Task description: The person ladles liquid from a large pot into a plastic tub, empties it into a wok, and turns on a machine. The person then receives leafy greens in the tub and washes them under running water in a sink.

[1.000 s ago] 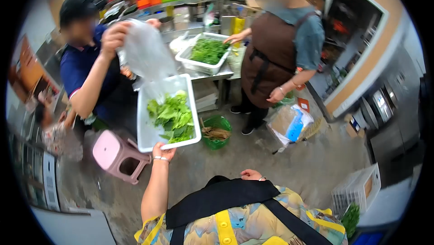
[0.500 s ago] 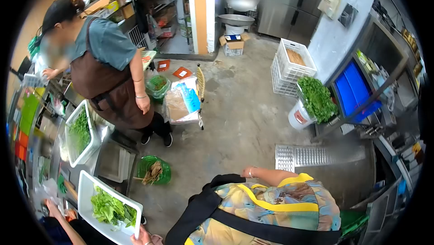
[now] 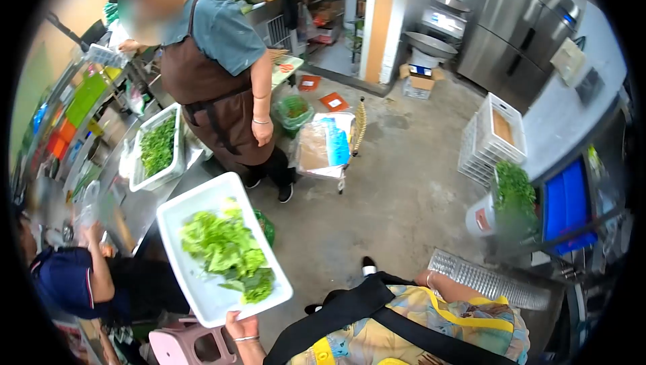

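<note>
My left hand (image 3: 242,328) grips the near rim of a white plastic tub (image 3: 176,254), with its fingers partly hidden by the rim. The tub is tilted toward me, and loose lettuce leaves (image 3: 219,237) lie in it with some darker greens near the lower end. On the right, my right hand (image 3: 424,279) hangs by my patterned clothing and black strap; its fingers are hidden. No object shows at that hand.
A co-worker in a brown apron (image 3: 212,76) stands by the counter with a tub of chopped greens (image 3: 158,146). Another person in dark blue (image 3: 67,281) works lower left, near a pink stool (image 3: 171,348). A loaded cart (image 3: 323,146), white crates (image 3: 494,136) and a bucket (image 3: 479,220) stand ahead.
The tub of lettuce has risen and moved right with my left hand. My view has swung left, and more of the person in dark blue and the pink stool now show.
</note>
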Motion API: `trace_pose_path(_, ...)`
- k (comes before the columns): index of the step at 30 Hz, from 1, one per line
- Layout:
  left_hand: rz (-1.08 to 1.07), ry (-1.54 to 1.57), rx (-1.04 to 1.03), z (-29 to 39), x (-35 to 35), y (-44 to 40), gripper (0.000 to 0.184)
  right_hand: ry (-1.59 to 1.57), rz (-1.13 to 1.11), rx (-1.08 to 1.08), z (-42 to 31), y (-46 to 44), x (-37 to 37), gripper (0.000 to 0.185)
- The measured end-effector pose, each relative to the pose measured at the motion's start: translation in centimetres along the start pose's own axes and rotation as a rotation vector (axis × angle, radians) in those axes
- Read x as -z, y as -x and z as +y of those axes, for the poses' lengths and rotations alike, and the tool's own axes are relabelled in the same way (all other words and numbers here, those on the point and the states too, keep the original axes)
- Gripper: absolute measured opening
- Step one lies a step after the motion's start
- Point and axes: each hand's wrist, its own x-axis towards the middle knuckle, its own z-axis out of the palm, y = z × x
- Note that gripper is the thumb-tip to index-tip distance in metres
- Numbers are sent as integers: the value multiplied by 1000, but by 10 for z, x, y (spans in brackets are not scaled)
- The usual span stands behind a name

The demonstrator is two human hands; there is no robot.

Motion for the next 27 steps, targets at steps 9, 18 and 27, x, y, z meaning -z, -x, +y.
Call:
trace_pose_path(9,-179,-149,210,-185,-163,-17,56,-1530,83,619,-78,59,257,63)
trace_pose_path(18,-386,-583,559,-345,-319,-81,59,-1749,527,617,17,69,325,47)
trace_pose_path(27,-625,-758,989,-273,-349,-151,51,-2124,779,103,-95,80,271,41)
